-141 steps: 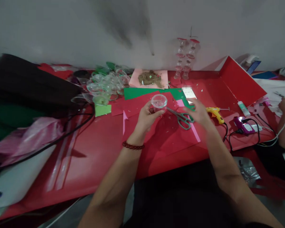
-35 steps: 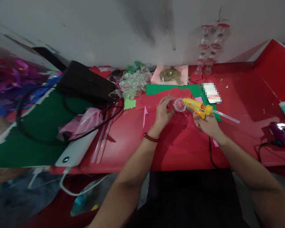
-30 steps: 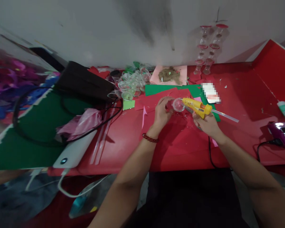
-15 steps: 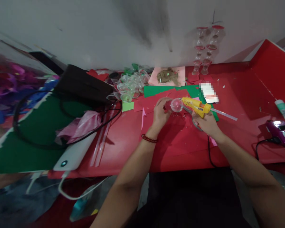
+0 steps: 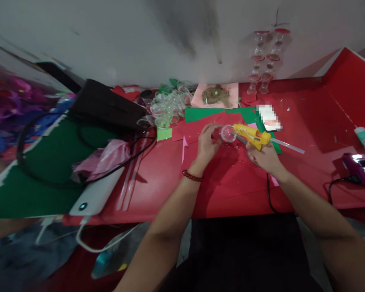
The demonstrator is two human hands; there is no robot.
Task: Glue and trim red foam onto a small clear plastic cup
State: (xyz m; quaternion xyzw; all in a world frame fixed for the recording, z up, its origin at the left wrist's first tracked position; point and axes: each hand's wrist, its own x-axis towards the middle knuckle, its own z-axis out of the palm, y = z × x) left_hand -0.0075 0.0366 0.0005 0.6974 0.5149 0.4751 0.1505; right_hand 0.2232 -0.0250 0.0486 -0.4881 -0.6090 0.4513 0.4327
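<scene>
My left hand [image 5: 209,142] is closed around a small clear plastic cup [image 5: 228,133], whose round rim faces me. In my right hand [image 5: 265,156] is a yellow hot glue gun [image 5: 252,136], its nozzle at the cup's rim; I cannot tell whether they touch. A clear glue stick [image 5: 287,145] juts out of the gun's back end. Grey scissors lie partly hidden under the gun and my right hand. Beneath both hands are sheets of red paper [image 5: 219,174] with small scraps on them.
Several clear cups [image 5: 170,106] are heaped at the back, beside pink paper [image 5: 197,97] bearing a brown pile. Hourglass-shaped cup stacks [image 5: 255,61] stand against the wall. A phone [image 5: 268,115] lies behind the gun. A black cable [image 5: 109,172] loops at left, near a white power bank [image 5: 99,198].
The view has shifted slightly. Both hands keep their holds on the cup and the glue gun, with hardly any movement between them.
</scene>
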